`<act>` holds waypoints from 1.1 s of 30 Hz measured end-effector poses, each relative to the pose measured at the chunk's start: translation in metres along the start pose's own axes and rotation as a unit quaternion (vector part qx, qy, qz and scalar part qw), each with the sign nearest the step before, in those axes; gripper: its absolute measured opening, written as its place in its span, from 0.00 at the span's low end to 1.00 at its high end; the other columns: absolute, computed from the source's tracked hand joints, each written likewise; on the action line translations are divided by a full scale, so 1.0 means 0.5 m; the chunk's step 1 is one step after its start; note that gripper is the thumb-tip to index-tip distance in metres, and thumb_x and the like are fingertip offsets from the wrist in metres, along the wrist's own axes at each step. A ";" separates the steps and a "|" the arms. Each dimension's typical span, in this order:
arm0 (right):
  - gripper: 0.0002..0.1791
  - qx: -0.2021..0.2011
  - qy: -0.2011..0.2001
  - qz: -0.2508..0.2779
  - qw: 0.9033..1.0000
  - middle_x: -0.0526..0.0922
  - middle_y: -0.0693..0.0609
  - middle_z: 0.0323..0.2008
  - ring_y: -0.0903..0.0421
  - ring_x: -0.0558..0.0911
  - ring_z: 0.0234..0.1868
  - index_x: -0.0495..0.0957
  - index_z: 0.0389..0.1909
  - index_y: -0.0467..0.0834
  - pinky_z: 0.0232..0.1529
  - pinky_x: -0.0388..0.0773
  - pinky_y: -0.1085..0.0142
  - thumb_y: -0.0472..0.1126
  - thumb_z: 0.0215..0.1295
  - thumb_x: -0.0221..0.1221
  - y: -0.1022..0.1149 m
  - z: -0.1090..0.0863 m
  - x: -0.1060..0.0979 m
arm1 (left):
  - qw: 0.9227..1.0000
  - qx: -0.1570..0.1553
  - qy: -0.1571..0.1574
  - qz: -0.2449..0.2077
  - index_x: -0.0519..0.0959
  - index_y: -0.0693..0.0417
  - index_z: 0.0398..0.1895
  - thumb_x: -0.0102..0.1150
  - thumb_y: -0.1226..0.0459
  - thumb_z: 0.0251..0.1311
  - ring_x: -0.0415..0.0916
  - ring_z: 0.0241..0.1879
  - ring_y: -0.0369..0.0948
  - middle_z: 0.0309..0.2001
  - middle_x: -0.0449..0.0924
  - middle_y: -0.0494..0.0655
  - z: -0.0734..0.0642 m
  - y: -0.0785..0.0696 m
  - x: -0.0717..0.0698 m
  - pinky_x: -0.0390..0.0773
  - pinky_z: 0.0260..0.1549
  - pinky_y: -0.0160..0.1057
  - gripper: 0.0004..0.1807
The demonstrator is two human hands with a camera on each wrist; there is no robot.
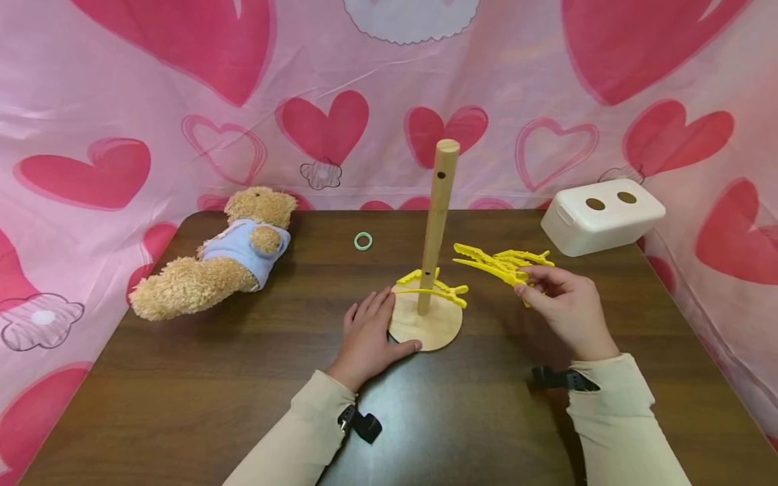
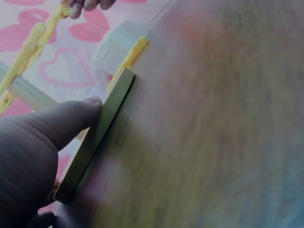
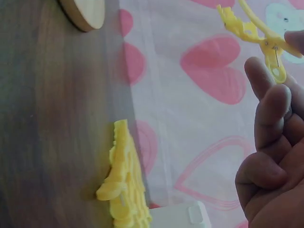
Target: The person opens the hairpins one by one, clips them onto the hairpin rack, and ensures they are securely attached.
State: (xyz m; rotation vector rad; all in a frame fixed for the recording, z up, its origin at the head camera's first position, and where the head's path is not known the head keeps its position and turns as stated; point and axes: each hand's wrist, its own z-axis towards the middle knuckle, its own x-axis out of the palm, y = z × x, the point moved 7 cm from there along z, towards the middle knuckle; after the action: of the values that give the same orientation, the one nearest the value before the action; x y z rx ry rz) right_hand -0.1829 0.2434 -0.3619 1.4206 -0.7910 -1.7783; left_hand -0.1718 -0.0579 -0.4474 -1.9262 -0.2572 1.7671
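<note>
My left hand rests against the round base of a wooden stand, fingers straight along its left edge. In the left wrist view, the thumb presses on the base's rim. The stand's upright post has a yellow alligator hair clip around its lower part. To the right of the post, my right hand pinches another yellow hair clip by its handle end, its toothed arms spread and pointing left. More yellow clips lie bunched on the table behind that hand.
A teddy bear in a blue top lies at the left. Behind the stand is a small green ring. A white box with two round holes stands at the back right. Heart-printed cloth borders the brown table.
</note>
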 end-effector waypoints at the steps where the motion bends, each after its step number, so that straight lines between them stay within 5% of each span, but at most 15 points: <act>1: 0.14 -0.001 0.002 0.000 1.000 0.81 0.51 0.30 0.54 0.73 0.31 0.85 0.48 0.41 0.24 0.72 0.71 0.43 0.65 0.68 0.004 -0.001 -0.001 | 1.000 0.000 -0.001 0.000 0.60 0.53 0.78 0.67 0.33 0.51 0.50 0.77 0.52 0.78 0.55 0.49 0.000 0.000 0.000 0.46 0.70 0.62 0.57; 23: 0.13 -0.075 0.030 -0.010 0.997 0.79 0.51 0.27 0.55 0.72 0.26 0.85 0.45 0.43 0.25 0.70 0.68 0.35 0.58 0.72 0.059 -0.015 0.013 | 1.000 0.002 0.002 0.008 0.59 0.54 0.78 0.66 0.33 0.52 0.49 0.77 0.52 0.79 0.53 0.49 0.000 0.000 0.002 0.46 0.70 0.62 0.57; 33: 0.13 -0.074 0.060 -0.023 0.995 0.78 0.51 0.26 0.53 0.72 0.26 0.86 0.45 0.47 0.25 0.69 0.67 0.39 0.58 0.73 0.078 -0.021 0.028 | 1.000 -0.001 0.008 0.009 0.58 0.55 0.78 0.66 0.34 0.52 0.48 0.77 0.52 0.79 0.51 0.51 0.000 -0.005 -0.002 0.45 0.71 0.62 0.57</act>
State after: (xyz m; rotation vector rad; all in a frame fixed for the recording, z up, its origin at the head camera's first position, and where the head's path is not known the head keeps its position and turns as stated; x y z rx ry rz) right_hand -0.1687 0.2098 -0.3398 1.4410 -0.5572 -1.7297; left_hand -0.1717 -0.0563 -0.4455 -1.9484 -0.2372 1.7631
